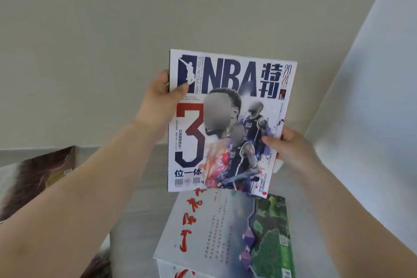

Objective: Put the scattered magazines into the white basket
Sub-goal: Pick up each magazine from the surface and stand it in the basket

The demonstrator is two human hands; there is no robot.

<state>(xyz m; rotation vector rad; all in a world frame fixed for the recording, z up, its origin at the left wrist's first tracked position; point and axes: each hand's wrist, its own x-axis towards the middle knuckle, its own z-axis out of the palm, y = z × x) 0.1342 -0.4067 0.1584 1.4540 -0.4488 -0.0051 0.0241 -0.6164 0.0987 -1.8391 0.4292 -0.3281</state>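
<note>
I hold an NBA magazine upright in front of me, its white cover showing a big red and blue "3" and basketball players. My left hand grips its upper left edge, thumb on the cover. My right hand grips its right edge lower down. Below it lies a magazine with red calligraphy and a green landscape picture, flat on top of other white printed matter. A small white corner peeks out behind the NBA magazine on the right; I cannot tell whether it is the white basket.
A pale wall fills the background, with a bright white surface slanting up on the right. A brown and white patterned cushion or fabric lies at the left. A grey surface runs under the magazines.
</note>
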